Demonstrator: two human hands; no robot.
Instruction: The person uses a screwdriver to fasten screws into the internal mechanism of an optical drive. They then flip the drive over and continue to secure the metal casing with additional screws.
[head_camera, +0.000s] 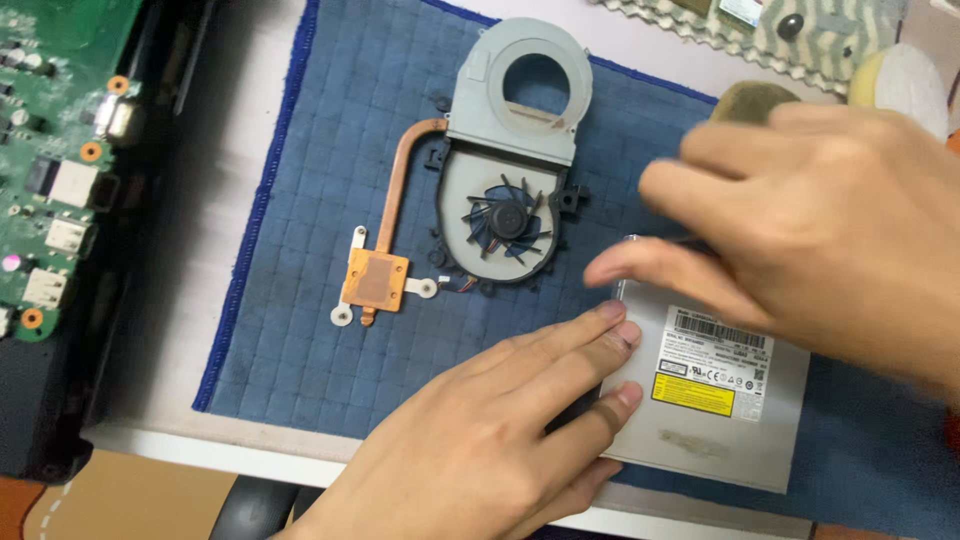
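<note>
Steadying slim grey optical drive (705, 400) at 4 o'clock on blue mat (300, 200): left hand (480, 440), fingers flat, braces edge; right hand (800, 230), loosely curled, pinches top corner. Stiff, light, smooth casing; likely best gripped by edges. Cooling fan (500, 215) lies at 12 o'clock.

The blue quilted mat (300, 300) serves as the reference. At its upper centre lies a laptop cooling assembly: a grey fan housing (515, 100) with a round opening, a dark fan (505, 220) below it, and a copper heat pipe (395, 185) curving left and down to a copper plate (376, 280). Left of the mat, off its edge, sits a green circuit board (50, 150) in a black chassis. Beyond the mat's top-right corner lies a yellow-and-white rounded object (900, 80).
</note>
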